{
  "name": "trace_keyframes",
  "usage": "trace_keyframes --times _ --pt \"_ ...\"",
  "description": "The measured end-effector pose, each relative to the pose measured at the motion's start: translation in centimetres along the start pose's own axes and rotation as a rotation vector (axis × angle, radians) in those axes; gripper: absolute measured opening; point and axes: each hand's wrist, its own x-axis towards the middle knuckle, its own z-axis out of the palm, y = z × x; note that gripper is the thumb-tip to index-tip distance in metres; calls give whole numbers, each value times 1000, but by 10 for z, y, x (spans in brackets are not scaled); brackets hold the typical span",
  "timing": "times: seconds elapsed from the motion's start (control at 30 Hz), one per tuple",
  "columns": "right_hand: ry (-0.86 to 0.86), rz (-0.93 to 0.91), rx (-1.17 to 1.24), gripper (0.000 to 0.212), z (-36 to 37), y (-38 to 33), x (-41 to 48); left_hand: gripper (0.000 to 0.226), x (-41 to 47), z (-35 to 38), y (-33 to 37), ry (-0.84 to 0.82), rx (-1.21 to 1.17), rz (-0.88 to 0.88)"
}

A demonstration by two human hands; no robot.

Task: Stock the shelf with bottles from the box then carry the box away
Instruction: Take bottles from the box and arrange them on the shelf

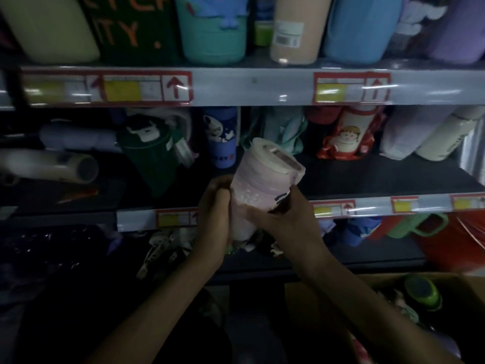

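Observation:
A pink bottle [258, 179] with a pale lid is tilted in front of the middle shelf [367, 179]. My left hand [214, 206] grips its left side, and my right hand [283, 219] holds its lower right side with curled fingers. The cardboard box [467, 287] sits at the lower right. Inside it lies a green-lidded bottle [422, 291] among other items that are too dark to make out.
The middle shelf carries a dark green bottle [152, 156], a blue bottle [223, 143], a red-wrapped bottle [349, 135] and pale bottles [430, 137] at the right. Large bottles fill the upper shelf. A green mug [417, 227] sits on the lower shelf.

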Motion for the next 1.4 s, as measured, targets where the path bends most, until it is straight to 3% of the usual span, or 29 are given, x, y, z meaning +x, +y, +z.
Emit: trace_keyframes --times 0.33,0.6,0.73,0.9,1.17,1.4 --pt "64 -139 -31 75 38 15 54 17 29 -31 7 59 167 153" --pt "53 -123 -63 72 60 25 89 19 42 -43 9 103 -14 2" --pt "88 -120 -63 71 71 28 97 40 45 -44 14 91 -36 -4" --pt "91 -80 -94 81 82 38 99 24 48 -46 11 79 -37 -27" --pt "131 -72 -185 72 81 45 99 37 50 -48 -4 84 13 9" --pt "98 -34 -188 86 76 39 97 31 47 -50 0 30 58 33"
